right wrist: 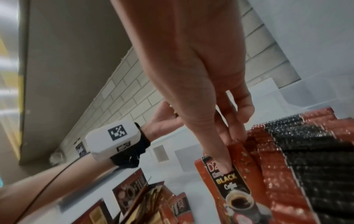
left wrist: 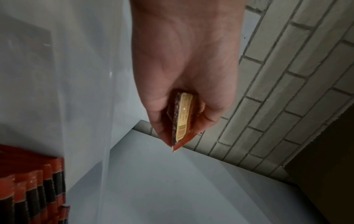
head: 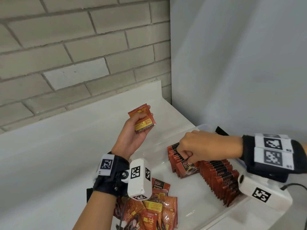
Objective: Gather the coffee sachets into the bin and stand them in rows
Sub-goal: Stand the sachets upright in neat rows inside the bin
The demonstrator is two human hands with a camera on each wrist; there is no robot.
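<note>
My left hand [head: 138, 124] is raised over the white counter and grips a small stack of red coffee sachets [head: 142, 120], yellow labels up; the stack [left wrist: 182, 118] shows edge-on in the left wrist view. My right hand [head: 191, 152] reaches into the clear bin [head: 203, 127] and pinches the front sachet [right wrist: 229, 184] of a standing row, thumb on its printed face. Two rows of upright red and black sachets [head: 217, 178] fill the bin. A loose heap of sachets [head: 149, 211] lies on the counter under my left wrist.
A grey brick wall [head: 74, 55] rises behind the counter and a plain white wall [head: 240, 63] stands to the right. A black cable [head: 292, 185] runs at the right edge near the bin.
</note>
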